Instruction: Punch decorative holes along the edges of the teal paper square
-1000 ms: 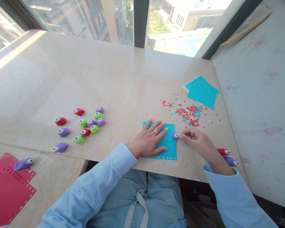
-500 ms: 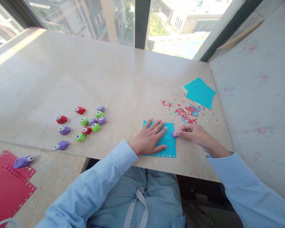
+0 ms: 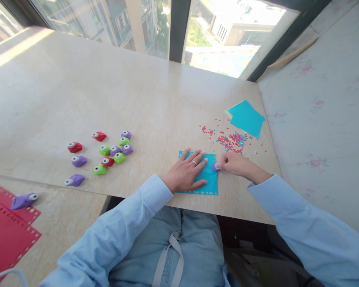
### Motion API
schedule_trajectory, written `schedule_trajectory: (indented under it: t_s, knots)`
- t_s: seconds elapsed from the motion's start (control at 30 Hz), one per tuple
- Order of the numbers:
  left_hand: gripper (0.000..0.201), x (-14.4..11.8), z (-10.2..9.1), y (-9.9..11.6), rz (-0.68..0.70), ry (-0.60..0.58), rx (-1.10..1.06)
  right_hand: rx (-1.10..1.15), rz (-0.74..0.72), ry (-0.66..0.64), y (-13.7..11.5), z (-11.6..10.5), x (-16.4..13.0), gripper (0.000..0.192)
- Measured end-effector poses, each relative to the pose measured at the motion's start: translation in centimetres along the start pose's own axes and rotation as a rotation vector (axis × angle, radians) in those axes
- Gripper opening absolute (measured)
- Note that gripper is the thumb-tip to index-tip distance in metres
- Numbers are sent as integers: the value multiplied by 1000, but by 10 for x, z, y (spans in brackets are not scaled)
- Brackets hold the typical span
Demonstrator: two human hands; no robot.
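A teal paper square (image 3: 210, 181) with small cut-outs along its near edge lies at the table's front edge. My left hand (image 3: 187, 172) rests flat on it with the fingers spread, a ring on one finger. My right hand (image 3: 235, 164) pinches a small purple paper punch (image 3: 215, 167) that sits on the paper's right edge. Red and teal punched bits (image 3: 233, 141) are scattered just beyond my right hand.
Several red, green and purple punches (image 3: 112, 151) cluster at the left-middle of the marble table (image 3: 107, 91). Teal sheets (image 3: 247, 117) lie at the far right. On a lower surface at left, a red punched sheet (image 3: 6, 235) carries another purple punch (image 3: 22, 200). Windows run behind; a wall stands at right.
My right elbow has swung outward while the hand stayed on the purple punch at the paper's edge. The view shifted, and two punches near the right front edge are out of sight.
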State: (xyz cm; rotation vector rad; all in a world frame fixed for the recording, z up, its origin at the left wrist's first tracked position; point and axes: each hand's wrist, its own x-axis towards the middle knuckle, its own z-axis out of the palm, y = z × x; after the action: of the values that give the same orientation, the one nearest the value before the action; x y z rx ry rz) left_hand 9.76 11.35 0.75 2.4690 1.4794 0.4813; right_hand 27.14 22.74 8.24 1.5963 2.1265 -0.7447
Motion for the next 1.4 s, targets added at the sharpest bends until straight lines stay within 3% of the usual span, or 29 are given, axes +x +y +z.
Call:
schedule_trajectory:
  t_s: [0.13, 0.47, 0.57, 0.7, 0.8, 0.9, 1.03, 1.23, 1.4]
  knots:
    - [72, 0, 0, 0, -2, 2, 9, -94, 26, -31, -5, -2, 0, 26]
    - [72, 0, 0, 0, 4, 10, 6, -96, 18, 47, 6, 9, 2, 28]
    - [74, 0, 2, 0, -3, 22, 7, 13, -39, 105, 18, 14, 1, 28]
    - [75, 0, 2, 0, -8, 29, 5, 344, -77, 99, 37, 27, -3, 30]
    - [75, 0, 2, 0, -6, 28, -3, 513, -191, 282, 40, 40, -13, 43]
    - [75, 0, 2, 0, -13, 34, -12, 459, -353, 500, 36, 51, -23, 50]
    - [75, 0, 2, 0, -14, 39, -20, 298, -487, 535, 39, 60, -25, 37]
    - [75, 0, 0, 1, -21, 25, -7, 433, -405, 671, 68, 66, -25, 36]
    - [77, 0, 1, 0, -16, 34, -27, 743, -305, 629, 75, 76, -40, 46]
